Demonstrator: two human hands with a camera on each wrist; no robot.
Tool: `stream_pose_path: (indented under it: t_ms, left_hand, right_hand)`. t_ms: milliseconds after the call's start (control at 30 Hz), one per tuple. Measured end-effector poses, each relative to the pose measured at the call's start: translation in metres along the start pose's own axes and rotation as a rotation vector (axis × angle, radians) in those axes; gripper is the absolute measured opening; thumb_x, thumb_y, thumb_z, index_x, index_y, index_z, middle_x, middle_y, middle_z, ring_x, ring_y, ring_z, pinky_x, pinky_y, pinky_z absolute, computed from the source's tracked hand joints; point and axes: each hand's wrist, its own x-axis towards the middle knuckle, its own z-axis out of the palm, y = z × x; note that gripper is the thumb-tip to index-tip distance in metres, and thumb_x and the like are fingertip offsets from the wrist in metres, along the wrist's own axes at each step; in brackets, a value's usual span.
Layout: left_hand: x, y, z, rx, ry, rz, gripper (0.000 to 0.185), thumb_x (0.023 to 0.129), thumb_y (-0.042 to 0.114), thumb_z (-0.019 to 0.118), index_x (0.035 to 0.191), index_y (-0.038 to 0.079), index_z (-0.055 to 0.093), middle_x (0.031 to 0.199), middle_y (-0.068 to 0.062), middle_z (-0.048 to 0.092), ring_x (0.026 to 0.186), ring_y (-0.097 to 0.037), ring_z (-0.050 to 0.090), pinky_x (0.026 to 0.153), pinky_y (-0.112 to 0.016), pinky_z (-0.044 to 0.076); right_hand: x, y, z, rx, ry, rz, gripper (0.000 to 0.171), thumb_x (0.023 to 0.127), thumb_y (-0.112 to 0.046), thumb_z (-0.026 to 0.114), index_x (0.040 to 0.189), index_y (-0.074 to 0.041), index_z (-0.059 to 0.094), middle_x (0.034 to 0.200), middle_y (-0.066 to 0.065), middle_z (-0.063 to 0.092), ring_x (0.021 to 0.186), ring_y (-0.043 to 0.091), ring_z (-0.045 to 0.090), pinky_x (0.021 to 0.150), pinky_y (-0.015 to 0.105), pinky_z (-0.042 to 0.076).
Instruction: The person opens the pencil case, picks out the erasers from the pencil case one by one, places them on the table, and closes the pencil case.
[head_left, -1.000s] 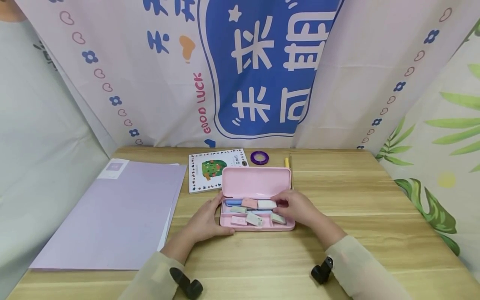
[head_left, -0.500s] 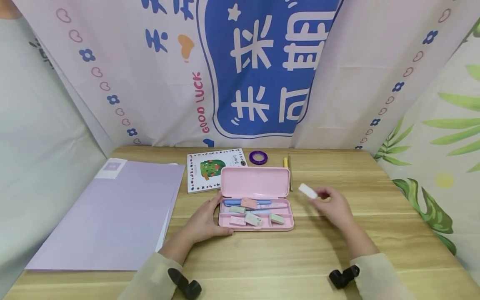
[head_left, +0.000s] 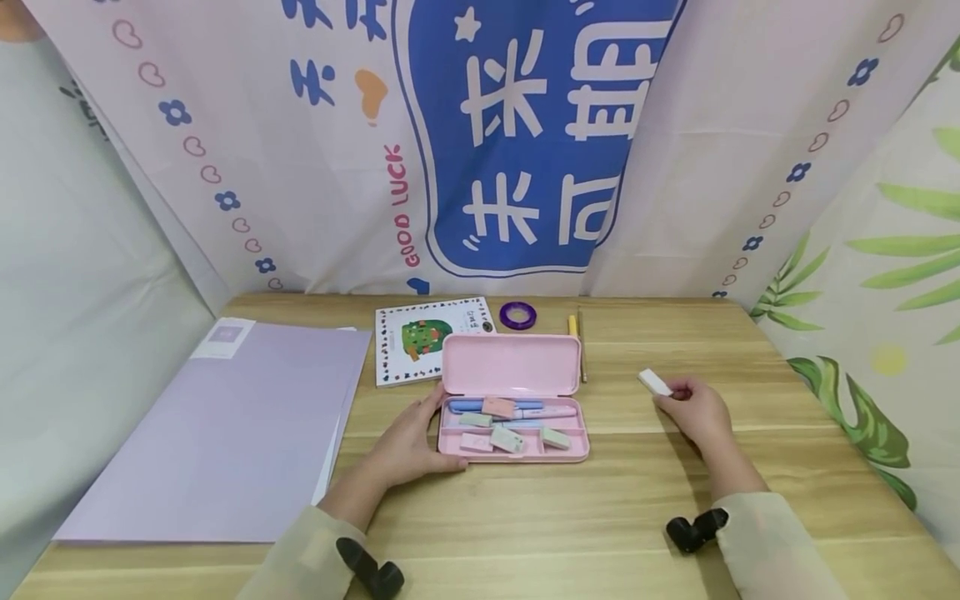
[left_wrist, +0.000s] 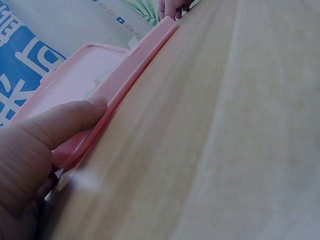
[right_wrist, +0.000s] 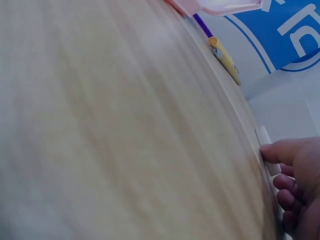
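Pinching a white eraser (head_left: 654, 382) between thumb and fingers, the right grip (head_left: 701, 408) is closed to only the thickness of this piece. The eraser sticks out from it, forward and to the left; whether it touches the wooden surface (head_left: 555, 533) cannot be told. Well to the left of this grip lies the pink pencil case (head_left: 512, 364), with its lid raised. The left grip (head_left: 408, 442) is spread around the left end of the case and holds it, the thumb at the front edge. Just right of this left grip, inside the case, are a salmon eraser (head_left: 498, 407), a blue pen (head_left: 465, 407) and, in the front right compartment, a green eraser (head_left: 555, 438). Farther forward from the left grip lie a booklet (head_left: 405, 375) and a purple tape roll (head_left: 518, 315). To its left rests a lilac folder (head_left: 225, 433).
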Motion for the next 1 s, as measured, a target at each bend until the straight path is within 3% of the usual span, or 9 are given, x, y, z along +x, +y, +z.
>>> stream_pose_path:
  t_ms: [167, 333, 467, 633, 800, 1000]
  left_hand:
    - [0.001, -0.001, 0.0, 0.006, 0.006, 0.008, 0.125, 0.062, 0.053, 0.089, 0.158, 0.017, 0.017, 0.156, -0.016, 0.037, 0.141, -0.041, 0.037, 0.115, -0.058, 0.033]
    - [0.001, -0.001, 0.0, 0.008, 0.008, 0.006, 0.125, 0.062, 0.053, 0.089, 0.158, 0.018, 0.017, 0.156, -0.016, 0.037, 0.141, -0.041, 0.037, 0.115, -0.058, 0.033]
    - [0.001, -0.001, 0.0, 0.006, 0.004, 0.003, 0.125, 0.062, 0.053, 0.089, 0.159, 0.019, 0.016, 0.156, -0.015, 0.037, 0.141, -0.04, 0.037, 0.115, -0.058, 0.033]
    - [0.001, 0.0, 0.0, -0.001, 0.004, 0.005, 0.125, 0.062, 0.052, 0.088, 0.158, 0.019, 0.017, 0.157, -0.014, 0.037, 0.142, -0.04, 0.036, 0.115, -0.058, 0.032]
    - [0.001, 0.0, 0.0, -0.002, 0.003, 0.002, 0.125, 0.062, 0.053, 0.088, 0.158, 0.018, 0.017, 0.157, -0.015, 0.036, 0.142, -0.041, 0.035, 0.115, -0.058, 0.032]
    - [0.001, 0.0, -0.001, 0.001, -0.005, -0.016, 0.125, 0.062, 0.054, 0.088, 0.158, 0.019, 0.017, 0.158, -0.014, 0.034, 0.143, -0.041, 0.033, 0.115, -0.058, 0.031]
  right_hand:
    - [-0.007, -0.012, 0.002, 0.004, 0.027, -0.023, 0.061, 0.094, -0.04, 0.061, 0.135, 0.005, 0.051, 0.122, 0.025, 0.057, 0.106, 0.035, 0.057, 0.081, 0.038, 0.05]
    - [-0.019, -0.042, 0.024, 0.043, 0.062, -0.227, 0.045, 0.093, -0.029, 0.066, 0.126, 0.001, 0.061, 0.114, 0.021, 0.064, 0.105, 0.033, 0.06, 0.087, 0.042, 0.051]
    - [-0.03, -0.072, 0.049, 0.035, -0.013, -0.38, 0.039, 0.089, -0.025, 0.072, 0.12, -0.003, 0.067, 0.108, 0.015, 0.067, 0.102, 0.029, 0.06, 0.087, 0.043, 0.051]
    - [-0.043, -0.108, 0.076, 0.028, -0.162, -0.495, 0.039, 0.086, -0.025, 0.075, 0.12, -0.006, 0.068, 0.113, 0.011, 0.067, 0.104, 0.026, 0.063, 0.09, 0.041, 0.056]
    - [-0.048, -0.134, 0.098, -0.038, -0.245, -0.568, 0.037, 0.084, -0.023, 0.077, 0.117, -0.009, 0.07, 0.112, 0.008, 0.068, 0.105, 0.023, 0.062, 0.097, 0.042, 0.053]
    - [-0.047, -0.145, 0.112, -0.124, -0.29, -0.608, 0.036, 0.083, -0.021, 0.077, 0.116, -0.008, 0.072, 0.105, 0.004, 0.069, 0.1, 0.019, 0.061, 0.097, 0.04, 0.051]
